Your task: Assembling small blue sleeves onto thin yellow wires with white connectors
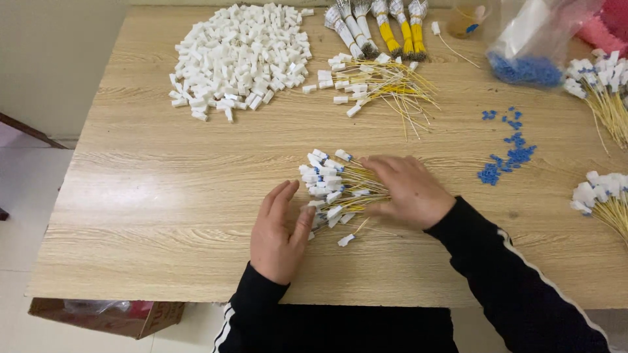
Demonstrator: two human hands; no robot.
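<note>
- Right now, two hands work on one wooden desk (163, 189).
- One small bunch of yellow wires (337, 184) with white plugs on the ends lies in the middle of the desk, between the two hands.
- Its white plug ends point left and up; its yellow wires run right, under the right hand.
- The left hand (280, 229) lies flat and loose, fingers out straight. Its thumb side touches the low left edge of the bunch. It grips nothing.
- The right hand (405, 191) lies palm down on the wire end of the bunch, fingers spread a little. It presses on the wires, but it is hard to see if the fingers curl around them.
- One lone wire (351, 234) with a white plug sits just below the bunch, near both hands.
- One big heap of loose white plugs (242, 55) sits at the far left, too many to count.
- Five tied bundles (379, 23) lie at the far edge: two white, three yellow.
- One loose spread of wires with plugs (379, 82) lies just under them.
- One clear bag (533, 46) holds blue bits, far right.
- Loose blue bits (507, 153) lie scattered right of the right hand, well apart from it.
- Two more wire bunches (605, 196) show at the right edge.
- One cardboard box (104, 314) sits on the floor.
</note>
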